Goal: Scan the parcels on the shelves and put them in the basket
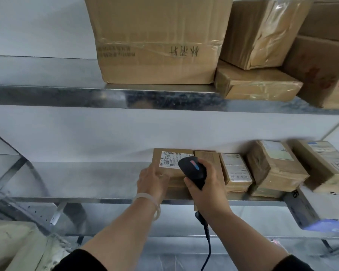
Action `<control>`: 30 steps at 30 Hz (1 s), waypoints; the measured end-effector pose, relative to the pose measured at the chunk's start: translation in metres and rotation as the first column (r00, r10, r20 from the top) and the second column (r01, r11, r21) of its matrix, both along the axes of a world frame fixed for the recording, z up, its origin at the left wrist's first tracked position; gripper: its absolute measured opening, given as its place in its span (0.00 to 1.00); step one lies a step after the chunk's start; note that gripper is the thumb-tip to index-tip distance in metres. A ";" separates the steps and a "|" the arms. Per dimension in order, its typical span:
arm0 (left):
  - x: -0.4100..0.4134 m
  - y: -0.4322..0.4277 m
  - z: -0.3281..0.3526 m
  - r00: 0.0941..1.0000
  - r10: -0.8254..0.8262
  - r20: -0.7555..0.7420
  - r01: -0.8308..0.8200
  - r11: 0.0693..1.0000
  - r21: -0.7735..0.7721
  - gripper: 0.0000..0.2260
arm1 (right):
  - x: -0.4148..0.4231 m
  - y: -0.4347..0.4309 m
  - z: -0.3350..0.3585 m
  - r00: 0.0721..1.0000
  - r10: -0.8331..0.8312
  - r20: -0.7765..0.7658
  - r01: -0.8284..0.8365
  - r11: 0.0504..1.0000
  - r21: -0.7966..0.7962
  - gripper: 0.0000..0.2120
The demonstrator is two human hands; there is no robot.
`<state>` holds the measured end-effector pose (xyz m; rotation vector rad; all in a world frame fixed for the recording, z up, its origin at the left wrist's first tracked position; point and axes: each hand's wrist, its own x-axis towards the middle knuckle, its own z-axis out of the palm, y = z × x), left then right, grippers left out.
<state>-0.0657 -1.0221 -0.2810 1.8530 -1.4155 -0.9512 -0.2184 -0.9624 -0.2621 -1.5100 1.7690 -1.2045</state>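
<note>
the parcel (170,172) i'm on is the small brown cardboard one at the left end of the row on the lower shelf (106,200), touching the next parcel (207,159) on its right. it looks light and stiff to me, a flat taped box that should lift one-handed, though the tape could be a bit slick. i'd take it by the near left corner and side, keeping off the white label (172,159) on top. my left hand (152,180) is at that corner, fingers curled over it and gripping, forearm reaching up and forward. my right hand (209,184) is wrapped around the black scanner (193,170), its head tipped down just over the label's right end — cable (206,231) hanging below my wrist. no basket in view.
</note>
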 end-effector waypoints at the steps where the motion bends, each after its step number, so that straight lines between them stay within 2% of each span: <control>1: 0.002 -0.007 -0.004 1.000 0.013 -0.007 -0.013 1.000 0.022 0.22 | 0.004 -0.005 -0.002 1.000 -0.014 -0.010 0.014 1.000 -0.006 0.28; 4: 0.005 -0.024 -0.017 0.999 0.014 -0.032 -0.012 0.999 0.046 0.23 | 0.011 -0.016 -0.009 0.998 -0.065 -0.008 0.065 0.998 0.007 0.27; 9: 0.005 -0.040 -0.035 0.992 0.000 -0.123 0.009 0.997 0.074 0.31 | 0.011 -0.023 -0.020 0.997 -0.075 0.020 0.074 0.996 0.050 0.28; 14: 0.010 -0.041 -0.039 0.981 0.028 -0.190 -0.029 1.000 -0.004 0.21 | 0.011 -0.022 -0.022 0.992 -0.128 -0.002 0.128 0.991 0.025 0.27; 18: 0.024 -0.033 -0.032 0.962 0.095 -0.257 -0.100 0.995 -0.004 0.21 | 0.013 -0.020 -0.022 0.990 -0.142 -0.016 0.142 0.989 -0.031 0.26; 22: 0.050 -0.017 -0.025 0.967 0.070 -0.245 -0.099 0.989 -0.109 0.18 | 0.016 -0.018 -0.015 0.992 -0.129 0.003 0.129 0.990 -0.048 0.26; 26: 0.068 -0.003 -0.010 0.972 0.076 -0.224 -0.113 0.981 -0.157 0.23 | 0.021 -0.013 -0.002 0.993 -0.108 0.048 0.109 0.994 -0.031 0.25; 30: 0.072 0.007 0.014 0.977 0.001 -0.214 -0.056 0.966 -0.253 0.25 | 0.017 -0.013 0.018 0.994 -0.062 0.092 0.072 0.992 -0.103 0.27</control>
